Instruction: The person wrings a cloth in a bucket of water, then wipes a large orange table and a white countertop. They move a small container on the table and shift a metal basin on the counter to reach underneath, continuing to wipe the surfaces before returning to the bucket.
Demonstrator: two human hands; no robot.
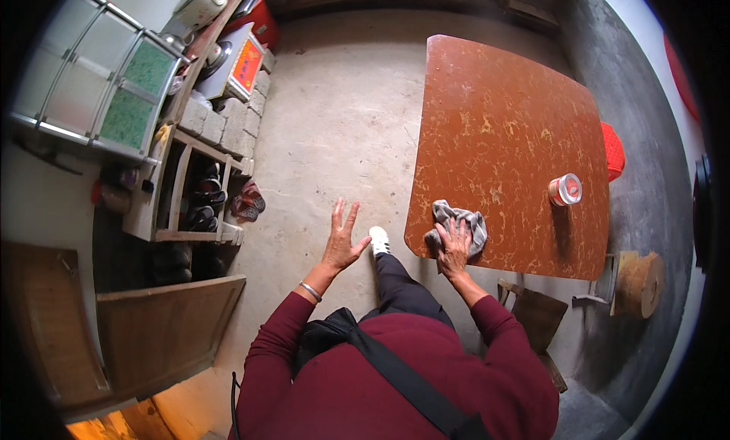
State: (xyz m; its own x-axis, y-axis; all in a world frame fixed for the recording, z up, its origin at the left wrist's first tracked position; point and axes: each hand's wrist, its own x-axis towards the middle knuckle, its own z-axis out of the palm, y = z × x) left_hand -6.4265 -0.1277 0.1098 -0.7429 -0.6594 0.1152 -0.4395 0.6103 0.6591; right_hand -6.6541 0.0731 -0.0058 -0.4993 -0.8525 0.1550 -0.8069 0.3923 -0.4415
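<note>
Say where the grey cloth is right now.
In the head view, the grey cloth lies on the near left corner of the brown table, under the person's right hand.

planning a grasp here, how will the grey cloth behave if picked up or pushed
The grey cloth is probably floppy: it lies crumpled in folds under the right hand. Its small bundle suggests little weight. Without rigid edges, it may bunch when pushed.

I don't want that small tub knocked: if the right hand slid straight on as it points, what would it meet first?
Just the gray cloth under the right hand, then apparently bare table; the tub is off to the right.
</note>
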